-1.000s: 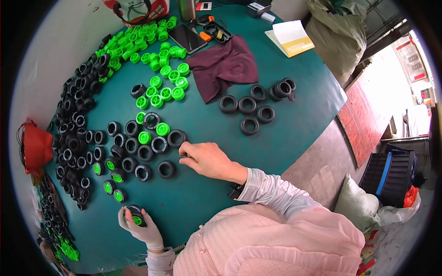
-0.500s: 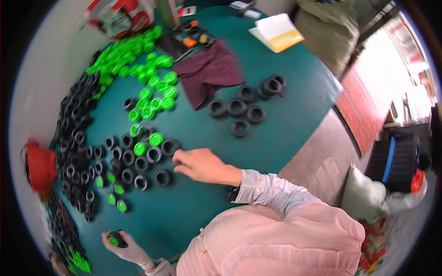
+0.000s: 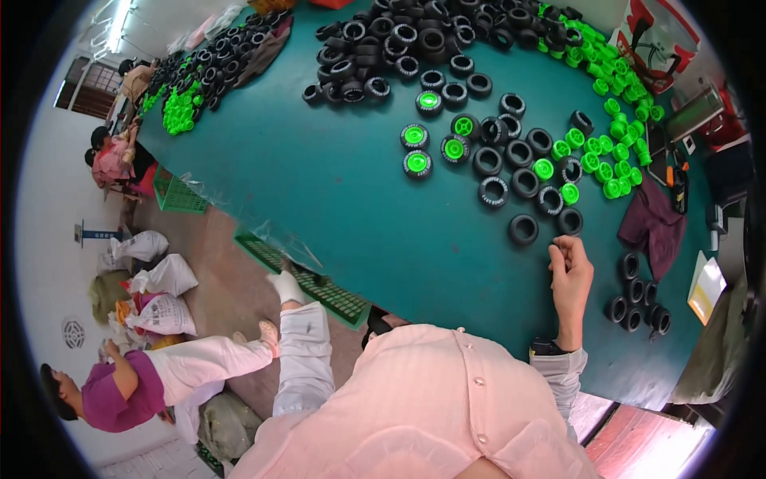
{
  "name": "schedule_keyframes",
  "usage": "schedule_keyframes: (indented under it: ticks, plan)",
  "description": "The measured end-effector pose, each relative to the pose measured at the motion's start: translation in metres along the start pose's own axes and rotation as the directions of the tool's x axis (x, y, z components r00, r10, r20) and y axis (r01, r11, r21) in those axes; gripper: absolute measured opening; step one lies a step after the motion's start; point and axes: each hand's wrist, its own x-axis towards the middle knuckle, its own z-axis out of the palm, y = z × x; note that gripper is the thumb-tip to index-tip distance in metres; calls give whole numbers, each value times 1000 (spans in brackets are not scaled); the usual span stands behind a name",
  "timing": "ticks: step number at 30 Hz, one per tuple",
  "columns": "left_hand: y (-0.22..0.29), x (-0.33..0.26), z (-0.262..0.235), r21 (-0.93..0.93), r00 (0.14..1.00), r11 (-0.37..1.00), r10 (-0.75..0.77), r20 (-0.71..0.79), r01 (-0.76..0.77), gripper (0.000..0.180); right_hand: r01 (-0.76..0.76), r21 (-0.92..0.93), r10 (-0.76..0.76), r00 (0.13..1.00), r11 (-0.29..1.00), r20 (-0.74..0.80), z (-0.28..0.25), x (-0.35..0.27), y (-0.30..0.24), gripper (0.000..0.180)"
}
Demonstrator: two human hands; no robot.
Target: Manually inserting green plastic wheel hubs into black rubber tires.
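My right hand (image 3: 570, 275) is bare, with its fingers loosely curled and a small gap at the thumb. Its fingertips are right by the near edge of a black toy tyre (image 3: 570, 234); I cannot tell whether they touch. Another tyre (image 3: 523, 230) lies just to the left. My left hand (image 3: 285, 289), in a pale glove, is over a green plastic crate (image 3: 339, 302) below the table edge. No wheel shows in it, and its fingers look extended. Beyond the right hand lie loose tyres and bright green wheel hubs (image 3: 570, 194), and several tyres with hubs inside (image 3: 416, 164).
A heap of tyres (image 3: 431, 40) and a pile of green hubs (image 3: 614, 72) line the green table's far side. At right are a maroon cloth (image 3: 654, 227) and a group of tyres (image 3: 632, 291). People (image 3: 128, 387) and sacks (image 3: 163, 313) are at left.
The view has swung left, bringing the crate and floor into sight. My left hand has moved from the table to over the crate; the green-hubbed tyre it held no longer shows in it.
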Motion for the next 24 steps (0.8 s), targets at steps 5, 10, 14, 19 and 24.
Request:
schedule_keyframes:
  ticks: [5,10,14,19,24]
  plan:
    - [159,-117,47,-34,712,718,681,-173,-695,52,-27,-85,22,998,996,-55,-3,0,9,11]
    - [270,-219,133,-219,51,179,870,490,-959,78,34,-92,-41,997,995,-72,-4,0,9,11]
    - [288,-247,187,-29,-29,-11,659,751,-1000,77,28,-46,-30,998,999,-51,0,0,4,14]
    - [273,-236,215,31,-12,-48,715,699,-998,61,0,-111,-9,996,994,-84,-2,-4,8,17]
    - [287,-231,238,-9,129,160,830,542,-987,43,9,-122,-20,996,992,-89,-3,-4,7,18]
